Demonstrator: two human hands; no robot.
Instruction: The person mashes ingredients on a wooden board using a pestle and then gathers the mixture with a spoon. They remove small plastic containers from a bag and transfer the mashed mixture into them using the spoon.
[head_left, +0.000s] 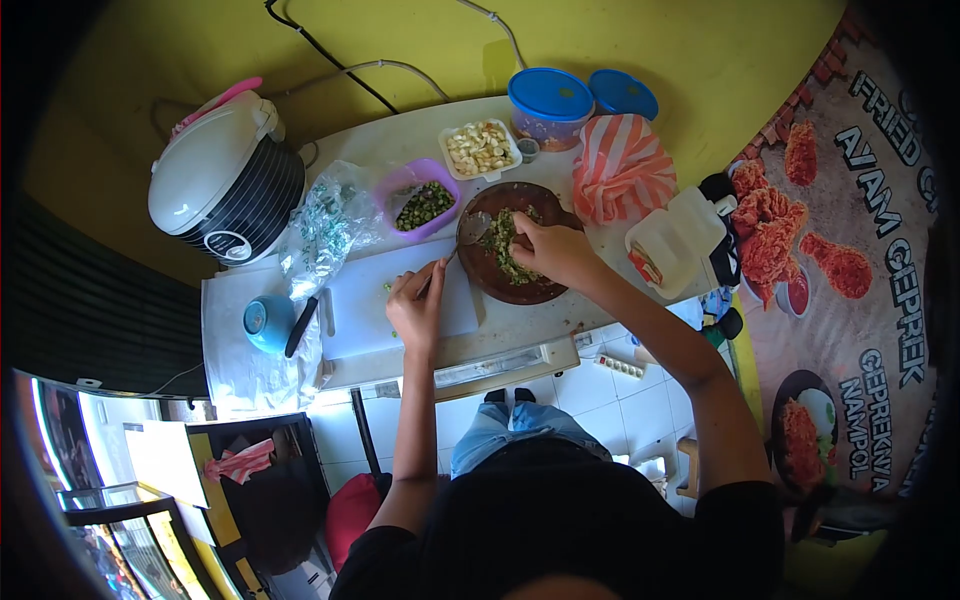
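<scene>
My left hand (415, 305) is closed on the handle of a metal spoon (474, 229), whose bowl end lies over the left side of a round brown mortar (513, 293). My right hand (548, 250) reaches into the mortar from the right, its fingers pressed together at the chopped green mixture (502, 240). Whatever those fingers hold is hidden. Below my left hand lies a white cutting board (370, 310) with a few green bits. Close behind it stands a purple bowl (388, 190) of cut green vegetables.
A rice cooker (225, 180), plastic bag (325, 230), blue bowl (268, 322) and black-handled tool (301, 328) are left. Behind are a white tray (453, 160) and blue-lidded tub (550, 95). A striped bag (622, 170) and open foam box (685, 235) stand right.
</scene>
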